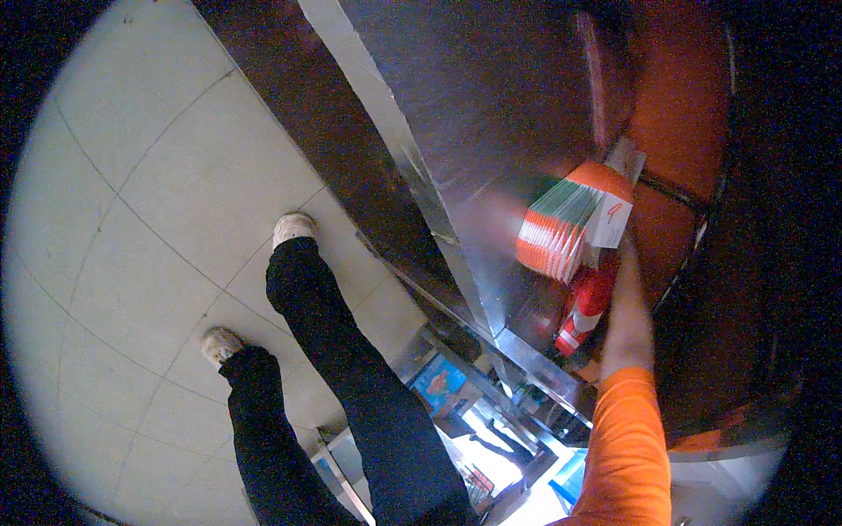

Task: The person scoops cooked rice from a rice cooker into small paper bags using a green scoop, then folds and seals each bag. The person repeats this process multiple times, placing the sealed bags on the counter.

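My right arm, in an orange sleeve, reaches up along a dark reddish-brown surface on the right. My right hand (625, 263) is at the lower edge of a fanned stack of orange, green and white packets (561, 223). The stack and a white label (611, 219) with a red handwritten mark cover its fingers, so I cannot make out its grip. Just below the stack, beside my wrist, is a red and white packet (581, 316). My left hand is out of view.
A pale metal edge (438, 206) runs along the brown furniture (491, 79). Pale floor tiles (158, 175) lie to the left, under my dark-trousered legs (342, 351) and light shoes. A bright opening (491, 456) and a blue picture (438, 383) show at the bottom.
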`<state>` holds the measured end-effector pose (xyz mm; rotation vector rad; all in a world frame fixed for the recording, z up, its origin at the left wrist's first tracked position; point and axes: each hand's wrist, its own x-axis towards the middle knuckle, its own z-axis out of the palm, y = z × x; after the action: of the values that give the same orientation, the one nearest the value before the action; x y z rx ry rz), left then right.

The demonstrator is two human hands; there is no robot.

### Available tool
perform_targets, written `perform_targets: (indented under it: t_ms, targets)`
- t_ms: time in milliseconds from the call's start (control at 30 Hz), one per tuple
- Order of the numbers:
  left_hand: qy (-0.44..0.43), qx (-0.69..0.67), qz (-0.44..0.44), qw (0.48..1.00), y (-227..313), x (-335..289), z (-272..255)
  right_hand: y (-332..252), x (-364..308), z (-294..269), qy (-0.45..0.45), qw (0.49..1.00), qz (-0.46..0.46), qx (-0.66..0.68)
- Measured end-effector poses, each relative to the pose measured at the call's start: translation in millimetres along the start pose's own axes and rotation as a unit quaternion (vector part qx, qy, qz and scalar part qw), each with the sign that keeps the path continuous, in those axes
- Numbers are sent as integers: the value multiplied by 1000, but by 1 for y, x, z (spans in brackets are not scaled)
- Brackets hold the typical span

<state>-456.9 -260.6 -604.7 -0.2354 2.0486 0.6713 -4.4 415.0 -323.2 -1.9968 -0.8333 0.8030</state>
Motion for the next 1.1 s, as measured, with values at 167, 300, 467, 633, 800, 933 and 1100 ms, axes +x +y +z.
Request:
perform_targets:
  t_ms: [167,300,467,633,800,933,1100]
  targets:
    - [-9,2,7,1000,-3,-4,-8,22,-29,-20,43,998,-22,44]
    - [-12,1,9,1000,-15,-29,-39,66,-72,-55,128,985,-68,98]
    - [-12,-7,-8,1000,-44,-87,-96,86,-54,-70,79,981,-51,167]
    - [8,-21,-55,998,-81,-136,-116,86,27,-64,-121,963,29,241]
    - [16,-24,-104,994,-111,-155,-96,58,37,-58,-71,981,-2,180]
    - [12,-26,-126,992,-108,-167,-80,28,7,-11,-50,990,-18,129]
    - [1,-26,-140,990,-116,-182,-79,11,-36,39,-28,994,-48,99]
